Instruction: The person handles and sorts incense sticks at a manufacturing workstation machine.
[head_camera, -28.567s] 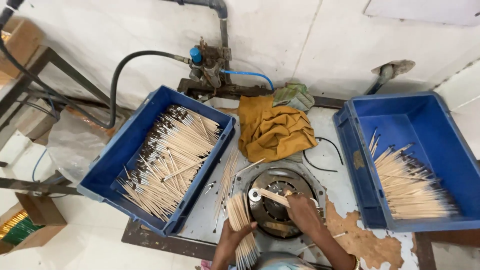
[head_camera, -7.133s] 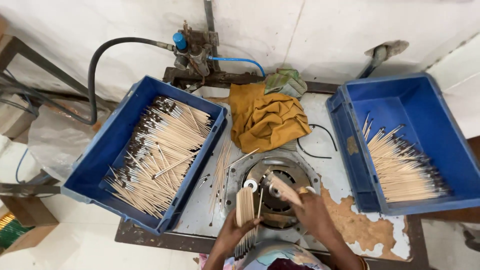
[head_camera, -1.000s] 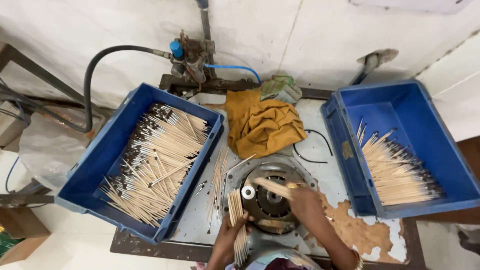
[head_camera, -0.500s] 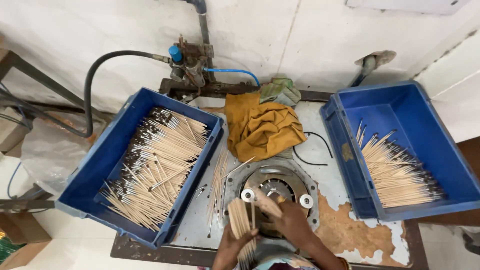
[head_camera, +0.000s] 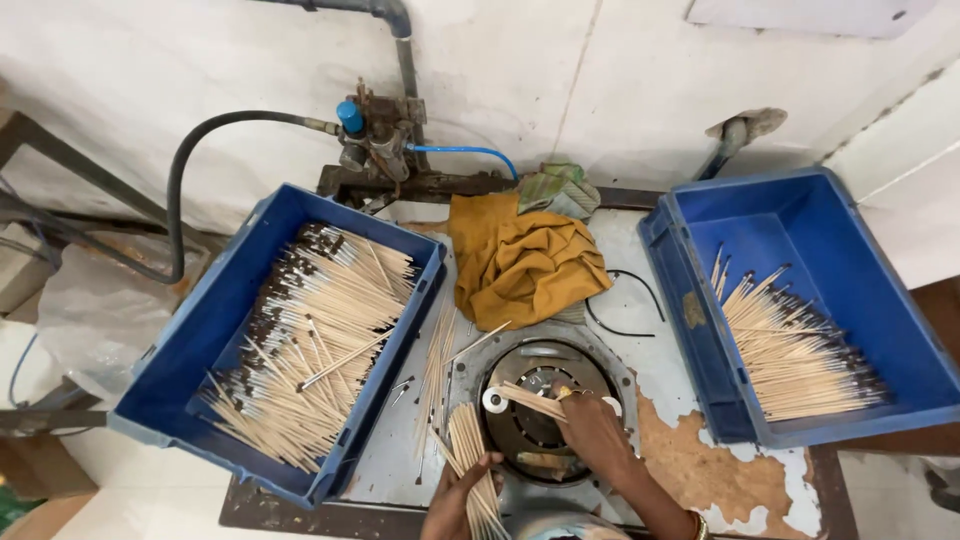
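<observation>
Left hand (head_camera: 452, 505) grips stick bundle (head_camera: 472, 462); right hand (head_camera: 593, 437) holds stick (head_camera: 528, 401) over round machine (head_camera: 540, 415).

Worn table (head_camera: 690, 470) w/ two blue crates (head_camera: 215, 360) (head_camera: 800, 240), yellow cloth (head_camera: 525, 260), loose sticks (head_camera: 437, 360).

This is a small workshop, a hand-production station rather than a home or office. A worn metal table (head_camera: 700, 470) with flaking paint carries a round machine (head_camera: 545, 410) set into its top. Behind it, a black hose (head_camera: 200, 150) and a thin blue air line (head_camera: 470, 152) run to a valve block (head_camera: 375, 130) on a grey pipe (head_camera: 400, 40) against a stained white wall (head_camera: 600, 80). Two blue crates (head_camera: 200, 350) (head_camera: 800, 210) flank the machine, each holding many identical thin wooden sticks (head_camera: 320, 320) with dark tips. A yellow rag (head_camera: 520, 260) lies crumpled on the table.
</observation>
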